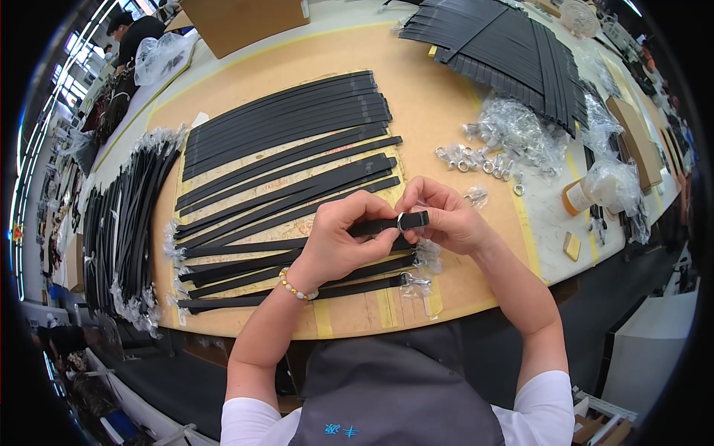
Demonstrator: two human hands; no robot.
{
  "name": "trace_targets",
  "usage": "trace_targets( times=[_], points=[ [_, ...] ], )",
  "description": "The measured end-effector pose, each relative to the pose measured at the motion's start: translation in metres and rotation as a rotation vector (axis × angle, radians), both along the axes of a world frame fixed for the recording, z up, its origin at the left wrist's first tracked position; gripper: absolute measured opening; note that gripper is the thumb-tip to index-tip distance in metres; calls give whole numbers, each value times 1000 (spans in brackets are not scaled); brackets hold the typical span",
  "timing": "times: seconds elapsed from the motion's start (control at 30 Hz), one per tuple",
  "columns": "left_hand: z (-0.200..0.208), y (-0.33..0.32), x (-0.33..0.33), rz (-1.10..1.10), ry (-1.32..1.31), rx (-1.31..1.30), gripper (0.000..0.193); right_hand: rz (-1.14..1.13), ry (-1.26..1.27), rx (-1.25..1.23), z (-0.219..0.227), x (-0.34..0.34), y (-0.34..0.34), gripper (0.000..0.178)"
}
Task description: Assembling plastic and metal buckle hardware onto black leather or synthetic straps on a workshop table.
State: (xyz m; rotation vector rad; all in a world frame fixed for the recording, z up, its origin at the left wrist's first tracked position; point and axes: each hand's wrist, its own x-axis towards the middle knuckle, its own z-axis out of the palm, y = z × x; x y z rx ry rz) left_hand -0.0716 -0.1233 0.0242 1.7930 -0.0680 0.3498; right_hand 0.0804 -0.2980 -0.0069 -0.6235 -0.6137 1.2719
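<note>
A black strap (372, 226) runs through my left hand (343, 236), whose thumb and fingers pinch it near its right end. Around that end sits a silver metal ring (401, 221). My right hand (444, 215) pinches at the ring and the strap's tip from the other side; its fingers partly hide the fitting. Below my hands lie several straps with plastic-wrapped hardware at their ends, one with a wrapped clasp (415, 284). Beyond my left hand, flat black straps (290, 123) lie side by side on a yellowish board (268, 175).
Loose metal rings (487, 165) and a heap of clear plastic-wrapped parts (517, 130) lie to the right. A large stack of black straps (498, 52) is at the far right, a bundle of straps (132, 223) at the left. A cardboard box (242, 26) stands at the back; an orange-labelled container (576, 198) lies right.
</note>
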Motion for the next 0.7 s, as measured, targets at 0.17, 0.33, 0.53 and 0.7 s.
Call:
trace_targets(
  times=[0.17,0.33,0.53,0.7],
  points=[
    [12,-1,-2,60,-71,143,20,-11,-33,10,1,1,-4,19],
    [10,-5,-1,101,-189,206,20,23,-67,24,0,2,-3,22],
    [7,-4,-2,98,-224,429,16,9,-294,-201,21,-7,-8,23],
    [-3,-7,1,77,-252,518,23,-185,-644,-326,23,-22,-4,14]
  ],
)
